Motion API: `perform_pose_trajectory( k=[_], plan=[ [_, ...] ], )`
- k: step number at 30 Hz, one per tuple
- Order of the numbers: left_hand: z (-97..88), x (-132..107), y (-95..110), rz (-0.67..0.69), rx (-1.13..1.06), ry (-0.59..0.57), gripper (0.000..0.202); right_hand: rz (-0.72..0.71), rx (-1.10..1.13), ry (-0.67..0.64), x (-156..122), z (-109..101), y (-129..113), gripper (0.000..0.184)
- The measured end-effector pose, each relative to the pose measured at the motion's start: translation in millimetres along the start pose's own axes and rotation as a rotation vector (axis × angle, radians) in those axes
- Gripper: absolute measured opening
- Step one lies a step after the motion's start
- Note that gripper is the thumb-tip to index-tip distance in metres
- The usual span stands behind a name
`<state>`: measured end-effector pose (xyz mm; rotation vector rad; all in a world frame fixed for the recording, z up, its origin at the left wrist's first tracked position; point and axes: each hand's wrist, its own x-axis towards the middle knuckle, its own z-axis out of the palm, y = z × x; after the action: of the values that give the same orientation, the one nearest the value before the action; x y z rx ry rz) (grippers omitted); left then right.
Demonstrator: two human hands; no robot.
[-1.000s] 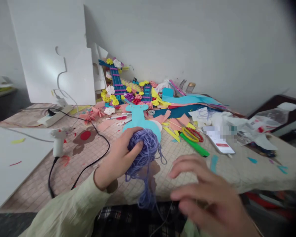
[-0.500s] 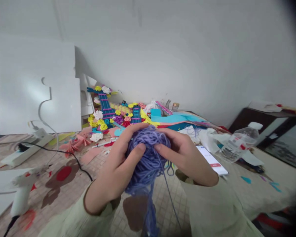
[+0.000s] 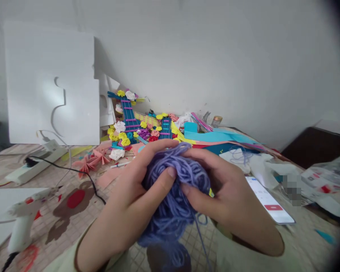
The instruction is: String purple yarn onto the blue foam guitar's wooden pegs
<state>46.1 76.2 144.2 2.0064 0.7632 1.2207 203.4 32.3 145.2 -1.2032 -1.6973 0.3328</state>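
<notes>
A loose ball of purple yarn (image 3: 175, 196) is held up in front of me, over the table. My left hand (image 3: 130, 207) wraps its left side, thumb pressed into the strands. My right hand (image 3: 229, 200) grips its right side, fingers curled over the top. Yarn strands hang down below both hands, and one thin strand trails toward the bottom edge.
A white glue gun (image 3: 22, 219) lies at the left with a black cord. A power strip (image 3: 36, 162) sits behind it, below white foam boards (image 3: 53, 87). A phone (image 3: 270, 202) lies at the right. Coloured paper crafts and scraps (image 3: 147, 124) pile against the wall.
A second ago only my left hand held the yarn, low on the table. My right hand came up and closed on it, and the yarn now sits higher and nearer.
</notes>
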Motion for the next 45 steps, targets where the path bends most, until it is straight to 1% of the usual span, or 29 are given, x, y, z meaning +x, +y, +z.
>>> perform_pose_trajectory(
  k=[3, 7, 8, 9, 11, 12, 14, 16, 18, 20, 21, 23, 26, 28, 30, 34, 38, 41, 43, 45],
  plan=[
    [4.0, 2, -2, -0.017, 0.051, -0.007, 0.033, 0.044, 0.046, 0.056, 1, -1, 3, 0.032],
    [7.8, 4, -8, 0.018, 0.152, 0.088, 0.051, 0.045, 0.084, 0.145, 3, -2, 6, 0.031],
    [7.8, 5, -9, 0.002, 0.147, 0.097, 0.051, 0.046, 0.097, 0.158, 4, -2, 7, 0.032],
    [7.4, 6, -10, -0.022, 0.124, 0.094, 0.046, 0.051, 0.118, 0.164, 4, -2, 7, 0.032],
    [6.0, 7, -9, -0.081, 0.045, 0.062, 0.029, 0.072, 0.192, 0.159, 4, -3, 7, 0.032],
    [5.3, 8, -8, -0.100, 0.008, 0.046, 0.021, 0.085, 0.242, 0.146, 3, -3, 8, 0.032],
    [4.5, 9, -5, -0.113, -0.038, 0.033, 0.012, 0.122, 0.361, 0.100, 3, -3, 10, 0.032],
    [5.2, 8, -1, -0.099, -0.056, 0.069, 0.009, 0.167, 0.488, 0.039, 3, -2, 13, 0.032],
    [6.8, 5, 1, -0.066, -0.045, 0.132, 0.006, 0.203, 0.594, -0.019, 3, -1, 16, 0.032],
    [8.5, 3, 2, -0.032, -0.050, 0.191, 0.003, 0.198, 0.657, -0.060, 2, 0, 16, 0.033],
    [9.0, 2, 1, -0.031, -0.085, 0.197, 0.002, 0.174, 0.661, -0.072, 2, -1, 16, 0.034],
    [9.3, 1, 1, -0.084, -0.233, 0.155, 0.003, 0.100, 0.582, -0.042, 0, -2, 12, 0.038],
    [8.3, 3, 0, -0.286, -0.498, 0.028, 0.010, 0.000, 0.301, 0.105, -2, -4, 5, 0.041],
    [7.7, 5, 0, -0.400, -0.600, -0.032, 0.017, -0.031, 0.168, 0.174, -2, -6, 2, 0.038],
    [7.5, 7, 1, -0.458, -0.643, -0.067, 0.024, -0.044, 0.127, 0.195, 0, -7, 1, 0.036],
    [7.8, 7, 3, -0.486, -0.688, -0.103, 0.031, -0.048, 0.110, 0.210, 2, -7, 5, 0.034],
    [8.6, 7, 3, -0.503, -0.737, -0.117, 0.029, -0.030, 0.116, 0.198, 4, -4, 10, 0.033],
    [9.4, 8, 1, -0.481, -0.741, -0.137, 0.028, -0.008, 0.132, 0.174, 5, -3, 13, 0.030],
    [9.5, 8, 0, -0.470, -0.700, -0.129, 0.028, 0.011, 0.152, 0.150, 6, -4, 14, 0.029],
    [9.3, 8, -1, -0.452, -0.643, -0.084, 0.026, -0.001, 0.195, 0.130, 5, -6, 14, 0.030]
  ],
)
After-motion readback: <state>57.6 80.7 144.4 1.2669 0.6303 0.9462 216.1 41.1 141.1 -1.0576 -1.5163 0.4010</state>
